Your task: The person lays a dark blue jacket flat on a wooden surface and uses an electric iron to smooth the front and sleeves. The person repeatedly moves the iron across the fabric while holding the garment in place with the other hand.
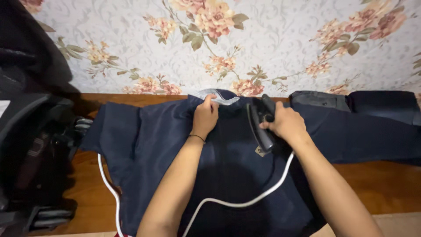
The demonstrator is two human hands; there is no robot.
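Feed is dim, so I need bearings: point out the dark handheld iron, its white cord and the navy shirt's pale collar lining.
Dark handheld iron (262,127): head view, on its body below the right hand.
White cord (237,203): head view, mid-curve across the shirt.
Pale collar lining (223,99): head view, right of the left hand's fingertips.

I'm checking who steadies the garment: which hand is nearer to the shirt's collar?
Left. The left hand pinches the collar itself; the right hand grips the iron to the collar's right, lower on the shirt.
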